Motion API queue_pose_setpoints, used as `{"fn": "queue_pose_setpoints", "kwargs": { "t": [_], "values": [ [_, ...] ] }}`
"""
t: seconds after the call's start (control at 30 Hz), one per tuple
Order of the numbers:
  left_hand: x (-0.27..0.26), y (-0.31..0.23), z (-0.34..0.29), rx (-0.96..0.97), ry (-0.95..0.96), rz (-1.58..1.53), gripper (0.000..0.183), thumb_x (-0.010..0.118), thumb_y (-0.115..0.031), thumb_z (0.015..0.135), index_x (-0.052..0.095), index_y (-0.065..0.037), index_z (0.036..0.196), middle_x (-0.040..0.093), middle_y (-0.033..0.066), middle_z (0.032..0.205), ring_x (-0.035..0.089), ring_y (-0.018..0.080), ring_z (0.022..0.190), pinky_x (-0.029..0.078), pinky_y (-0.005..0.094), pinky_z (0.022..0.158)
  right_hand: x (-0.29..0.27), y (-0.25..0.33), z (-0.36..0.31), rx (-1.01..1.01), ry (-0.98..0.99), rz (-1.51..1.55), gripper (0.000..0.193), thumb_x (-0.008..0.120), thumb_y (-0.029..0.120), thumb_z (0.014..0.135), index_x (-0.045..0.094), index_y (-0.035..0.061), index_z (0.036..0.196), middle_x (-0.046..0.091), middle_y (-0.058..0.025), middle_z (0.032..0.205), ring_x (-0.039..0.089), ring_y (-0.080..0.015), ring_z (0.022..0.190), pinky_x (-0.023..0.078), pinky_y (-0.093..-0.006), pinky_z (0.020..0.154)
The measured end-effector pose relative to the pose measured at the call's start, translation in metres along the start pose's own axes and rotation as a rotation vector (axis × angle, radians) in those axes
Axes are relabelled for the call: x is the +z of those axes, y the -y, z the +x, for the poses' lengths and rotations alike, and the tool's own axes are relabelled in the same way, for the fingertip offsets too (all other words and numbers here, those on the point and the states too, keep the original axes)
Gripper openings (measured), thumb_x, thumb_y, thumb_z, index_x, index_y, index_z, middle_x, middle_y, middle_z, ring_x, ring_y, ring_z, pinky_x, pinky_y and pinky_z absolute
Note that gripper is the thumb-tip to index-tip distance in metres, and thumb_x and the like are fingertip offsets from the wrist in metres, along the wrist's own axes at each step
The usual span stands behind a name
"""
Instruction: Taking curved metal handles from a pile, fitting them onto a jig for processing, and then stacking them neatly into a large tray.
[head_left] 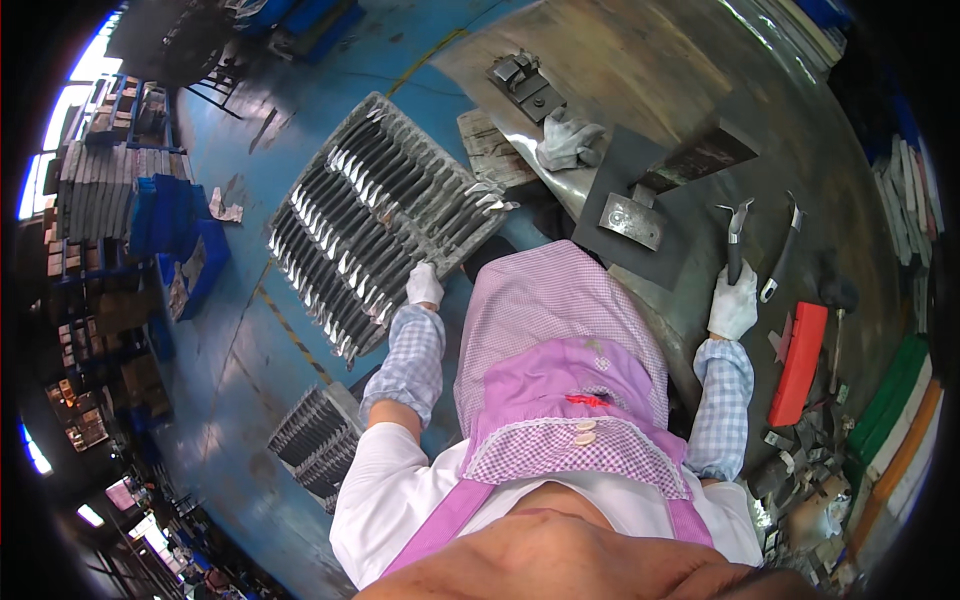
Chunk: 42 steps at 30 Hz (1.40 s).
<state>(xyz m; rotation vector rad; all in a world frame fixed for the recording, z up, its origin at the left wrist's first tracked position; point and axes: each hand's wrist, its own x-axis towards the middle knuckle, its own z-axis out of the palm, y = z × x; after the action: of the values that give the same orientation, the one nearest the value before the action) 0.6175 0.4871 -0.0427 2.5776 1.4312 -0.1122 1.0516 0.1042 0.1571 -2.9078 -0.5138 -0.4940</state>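
Note:
My left hand (425,286), in a white glove, is at the near right edge of a grey tray (372,100) packed with rows of black-handled metal tools (345,215). Its fingers look closed, but what they hold is hidden. On the workbench (690,50), my gloved right hand (734,303) grips the dark handle of a tool (736,235) with a forked, shiny metal head pointing away from me. Just right of it lies a similar black-handled tool (785,250). A metal fixture (632,220) stands on a dark plate (610,185) between my hands.
A crumpled white glove (568,140) and a small metal clamp block (527,87) lie farther off on the bench. A red bar-shaped object (800,363) lies at right, near scattered metal parts (800,480). A second tool-filled tray (318,440) is low at left.

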Motion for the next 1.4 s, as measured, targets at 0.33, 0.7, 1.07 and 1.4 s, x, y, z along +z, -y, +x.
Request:
{"fn": "queue_pose_setpoints", "kwargs": {
  "t": [0.33, 0.7, 1.07, 1.4],
  "values": [
    [-0.06, -0.047, -0.015, -0.2, 0.071, -0.202, 0.022, 0.068, -0.022, 0.088, 0.075, -0.007, 0.103, 0.072, 0.0185, 0.106, 0.069, 0.0378, 0.101, 0.053, 0.0473, 0.089, -0.114, 0.02, -0.02, 0.708, 0.727, 1.191, 0.022, 0.066, 0.025, 0.096, 0.068, 0.0071, 0.109, 0.052, 0.0031, 0.062, 0.044, -0.0064, 0.043, 0.033, -0.0228, 0.038],
    [-0.234, -0.334, -0.084, 1.057, -0.078, -0.542, 0.042, 0.075, -0.014, 0.081, 0.065, -0.011, 0.122, 0.064, 0.013, 0.127, 0.063, 0.032, 0.113, 0.052, 0.0407, 0.091, -0.14, -0.012, -0.148, 0.235, 0.854, 0.517, 0.032, 0.068, 0.026, 0.09, 0.069, -0.0044, 0.102, 0.07, -0.0261, 0.088, 0.069, -0.043, 0.084, 0.054, -0.0465, 0.076],
    [-0.18, -0.319, -0.053, 0.654, 0.448, -0.495, 0.036, 0.068, -0.011, 0.087, 0.064, -0.003, 0.122, 0.069, 0.0216, 0.106, 0.069, 0.0341, 0.098, 0.055, 0.0409, 0.085, -0.078, 0.102, -0.026, -0.456, 0.603, 1.486, 0.026, 0.065, 0.014, 0.092, 0.068, -0.0015, 0.113, 0.07, -0.0078, 0.113, 0.065, -0.0182, 0.107, 0.054, -0.0353, 0.089],
    [-0.2, -0.301, 0.013, 0.05, -0.002, -1.22, 0.023, 0.066, -0.011, 0.095, 0.07, 0.001, 0.114, 0.072, 0.0058, 0.092, 0.065, 0.0106, 0.075, 0.051, 0.0234, 0.065, -0.077, 0.187, 0.038, -0.187, 0.337, 0.791, 0.032, 0.073, 0.031, 0.087, 0.064, 0.0017, 0.096, 0.07, -0.0224, 0.083, 0.068, -0.0406, 0.08, 0.054, -0.0487, 0.071]
  ]
}}
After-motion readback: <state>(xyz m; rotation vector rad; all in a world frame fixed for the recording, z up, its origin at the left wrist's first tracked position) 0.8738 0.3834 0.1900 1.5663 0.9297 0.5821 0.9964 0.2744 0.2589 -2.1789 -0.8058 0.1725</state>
